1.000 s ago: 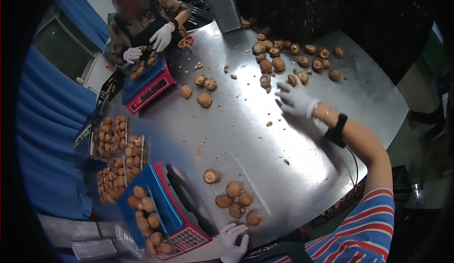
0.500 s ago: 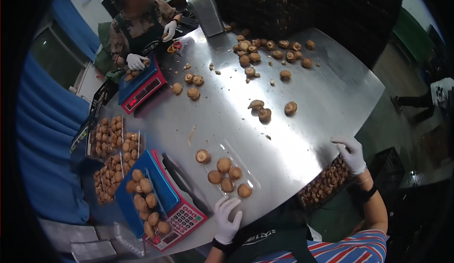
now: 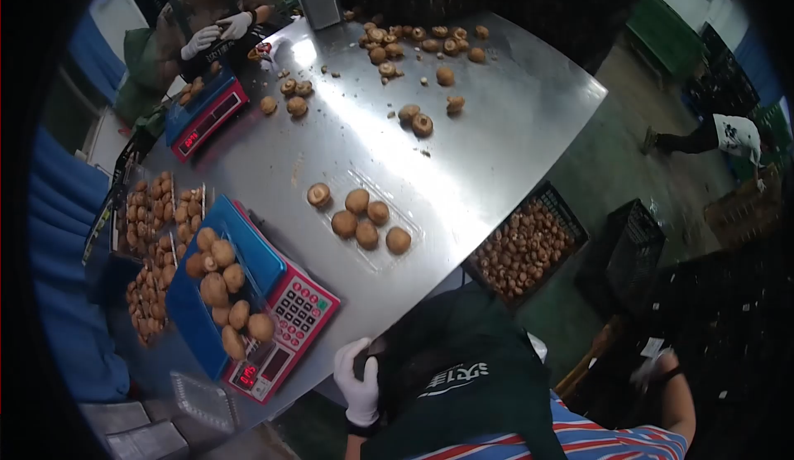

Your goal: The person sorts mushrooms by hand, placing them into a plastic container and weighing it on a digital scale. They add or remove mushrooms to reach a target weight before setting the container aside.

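The left hand (image 3: 356, 384), in a white glove, is near the edge of the metal table (image 3: 496, 154), in front of the dark green apron (image 3: 463, 361); its thumb stands apart from the bent fingers, and I see nothing held between them. The right hand (image 3: 653, 369) is far out at the lower right, away from the table, before dark crates; it is blurred, so I cannot tell whether it is relaxed, closed or grasping something. The clear tray (image 3: 379, 260) lies flat on the table, ahead of the left hand and apart from it, and well apart from the right hand. Five brown mushrooms (image 3: 366, 235) lie in this tray, and a sixth is at its left edge, where I cannot tell if it is inside. Ahead of the left hand and more to the left stands a red-and-blue scale (image 3: 302, 303), bearing a filled tray of mushrooms. Beyond it, at the left, more filled trays (image 3: 149, 237) are close together. Below the right side of the table is a black crate (image 3: 569, 210) with many mushrooms. Farther across the table there are loose mushrooms (image 3: 422, 125), and at the far left a co-worker's gloved hands (image 3: 219, 34) are together behind a second scale (image 3: 211, 125).
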`<state>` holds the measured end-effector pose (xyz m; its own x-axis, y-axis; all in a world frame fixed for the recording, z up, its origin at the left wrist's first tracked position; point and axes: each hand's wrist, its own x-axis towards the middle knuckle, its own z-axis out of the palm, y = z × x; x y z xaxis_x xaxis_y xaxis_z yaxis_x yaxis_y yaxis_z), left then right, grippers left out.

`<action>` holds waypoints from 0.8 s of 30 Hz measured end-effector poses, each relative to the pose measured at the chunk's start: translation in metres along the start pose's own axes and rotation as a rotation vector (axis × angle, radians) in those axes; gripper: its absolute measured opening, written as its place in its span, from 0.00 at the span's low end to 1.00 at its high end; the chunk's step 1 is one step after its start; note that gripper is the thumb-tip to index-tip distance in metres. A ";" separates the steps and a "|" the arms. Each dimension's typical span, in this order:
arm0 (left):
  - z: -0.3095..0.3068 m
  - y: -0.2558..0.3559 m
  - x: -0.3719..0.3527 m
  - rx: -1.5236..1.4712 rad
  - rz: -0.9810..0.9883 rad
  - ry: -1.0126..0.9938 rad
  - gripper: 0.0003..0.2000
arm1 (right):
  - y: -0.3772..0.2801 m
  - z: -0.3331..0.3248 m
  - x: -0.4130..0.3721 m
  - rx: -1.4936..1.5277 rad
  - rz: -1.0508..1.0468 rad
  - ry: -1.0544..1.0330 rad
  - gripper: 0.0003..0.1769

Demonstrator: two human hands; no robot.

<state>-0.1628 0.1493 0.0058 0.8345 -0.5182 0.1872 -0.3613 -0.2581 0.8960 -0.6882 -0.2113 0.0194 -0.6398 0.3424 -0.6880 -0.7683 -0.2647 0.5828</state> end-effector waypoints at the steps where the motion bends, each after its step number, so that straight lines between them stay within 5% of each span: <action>1: 0.007 0.001 0.001 -0.030 -0.005 -0.009 0.14 | -0.031 0.036 -0.100 -0.188 0.131 0.664 0.28; 2: 0.016 0.008 0.006 -0.024 0.032 -0.059 0.13 | 0.026 0.015 -0.112 -0.573 -0.308 0.949 0.21; 3: 0.026 0.014 0.010 0.044 0.090 -0.084 0.14 | 0.039 -0.006 -0.114 0.042 -0.291 1.071 0.22; 4: 0.034 0.022 0.016 0.116 0.181 -0.134 0.14 | 0.034 0.002 -0.175 0.208 -0.296 1.044 0.24; 6: 0.049 0.041 0.027 0.165 0.285 -0.188 0.14 | 0.049 0.025 -0.292 -0.094 -0.338 1.306 0.23; 7: 0.056 0.054 0.031 0.139 0.292 -0.206 0.14 | 0.085 0.026 -0.333 -0.106 -0.600 1.425 0.22; 9: 0.072 0.074 0.040 0.093 0.326 -0.266 0.15 | 0.073 0.003 -0.376 -0.134 -0.629 1.499 0.22; 17: 0.153 0.088 0.072 -0.080 0.364 -0.398 0.16 | -0.127 -0.011 -0.616 -0.367 -0.839 2.028 0.24; 24: 0.192 0.062 0.114 0.171 0.361 -0.362 0.17 | -0.320 0.003 -0.762 -0.553 -1.113 2.479 0.25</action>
<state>-0.1702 -0.0821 0.0059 0.4583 -0.8389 0.2935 -0.6867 -0.1245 0.7162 0.0453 -0.3851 0.3588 0.9205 -0.3145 0.2319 -0.3556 -0.9202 0.1634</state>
